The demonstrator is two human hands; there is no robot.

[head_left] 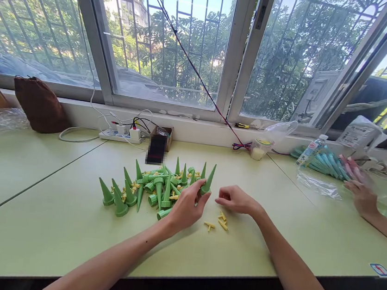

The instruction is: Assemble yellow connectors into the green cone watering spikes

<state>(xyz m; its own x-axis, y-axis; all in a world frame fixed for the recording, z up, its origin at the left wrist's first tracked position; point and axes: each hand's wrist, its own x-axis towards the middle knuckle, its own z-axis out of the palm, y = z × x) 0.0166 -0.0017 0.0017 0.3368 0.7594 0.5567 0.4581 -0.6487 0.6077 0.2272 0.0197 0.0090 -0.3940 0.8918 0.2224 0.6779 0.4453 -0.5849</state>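
Observation:
My left hand (185,205) is closed on a green plastic cone spike (209,178), held point up at the right side of the pile. Just to its right, my right hand (238,199) has its fingers curled together, and whatever they hold, if anything, is hidden. Several small yellow T-shaped pieces (222,224) lie on the table below my right hand. More green cone spikes (158,186) and yellow pieces are heaped beyond my left hand. Some cones, such as one green cone (121,205) at the left, stand point up; others lie on their sides.
Behind the pile stand a small box (168,138) and a power strip (119,136) with cables. A brown bag (40,105) is at the left. A lidded cup (258,151) stands by the sill. At right, another person's hand (362,197) is near teal packets (327,162) and a bottle (311,150).

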